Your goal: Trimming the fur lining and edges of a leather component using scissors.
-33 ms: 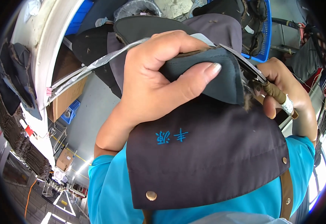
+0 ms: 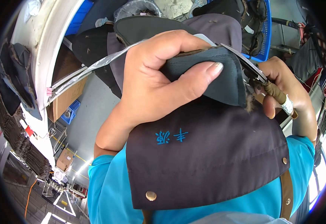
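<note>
My left hand (image 2: 159, 86) is shut on a folded piece of dark grey fabric (image 2: 222, 74), thumb pressed across its front, held close under the camera. My right hand (image 2: 293, 93) grips small metal scissors (image 2: 250, 67) with a brown wrapped handle. Their blades lie along the fabric's right edge, where some frayed threads hang. Below both hands hangs a dark apron (image 2: 207, 164) with blue stitched characters and brass snaps, worn over a turquoise shirt (image 2: 107, 190).
More dark grey fabric pieces (image 2: 207, 26) lie beyond the hands. A blue plastic basket (image 2: 265, 33) with dark pieces stands at the upper right. A white table edge (image 2: 40, 48), a cardboard box (image 2: 64, 99) and a small blue bin (image 2: 70, 112) are at the left.
</note>
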Demonstrator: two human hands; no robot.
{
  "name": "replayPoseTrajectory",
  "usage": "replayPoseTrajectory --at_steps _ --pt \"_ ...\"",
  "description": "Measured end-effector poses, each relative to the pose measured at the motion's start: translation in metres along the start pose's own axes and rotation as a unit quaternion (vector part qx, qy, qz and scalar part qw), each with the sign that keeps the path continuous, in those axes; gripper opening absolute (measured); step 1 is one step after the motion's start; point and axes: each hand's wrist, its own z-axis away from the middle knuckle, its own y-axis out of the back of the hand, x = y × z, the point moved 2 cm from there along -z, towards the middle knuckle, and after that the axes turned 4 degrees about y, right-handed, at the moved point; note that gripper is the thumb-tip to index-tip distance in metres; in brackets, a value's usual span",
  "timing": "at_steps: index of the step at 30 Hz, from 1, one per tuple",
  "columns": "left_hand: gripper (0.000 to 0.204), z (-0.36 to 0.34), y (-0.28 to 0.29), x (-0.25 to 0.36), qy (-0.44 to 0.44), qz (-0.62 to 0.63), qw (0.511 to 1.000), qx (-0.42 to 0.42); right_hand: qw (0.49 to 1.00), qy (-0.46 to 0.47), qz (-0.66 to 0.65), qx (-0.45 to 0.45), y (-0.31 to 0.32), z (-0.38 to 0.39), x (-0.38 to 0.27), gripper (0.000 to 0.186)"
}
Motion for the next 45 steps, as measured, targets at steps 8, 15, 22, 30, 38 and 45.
replayPoseTrajectory --at_steps 8,15,22,30,38,45 --pt "0.012 -0.001 -0.007 0.003 0.096 0.015 0.995 0.011 0.961 0.118 0.234 0.082 0.006 0.002 0.0 0.047" --pt "0.014 0.001 -0.004 -0.004 0.078 -0.009 0.997 0.002 0.934 0.148 0.313 0.085 0.008 0.0 -0.009 0.048" --pt "0.014 0.001 -0.006 -0.004 0.093 -0.006 0.995 -0.02 0.924 0.148 0.338 0.102 0.004 -0.003 -0.012 0.047" --pt "0.011 0.001 -0.004 -0.007 0.125 0.002 0.992 -0.035 0.92 0.127 0.354 0.114 0.004 -0.001 -0.006 0.033" --pt "0.011 0.002 -0.005 -0.009 0.115 -0.004 0.993 -0.028 0.923 0.122 0.346 0.118 0.001 0.001 -0.005 0.028" --pt "0.009 0.004 -0.002 -0.01 0.115 -0.011 0.992 -0.046 0.928 0.132 0.331 0.106 0.003 0.002 -0.002 0.026"
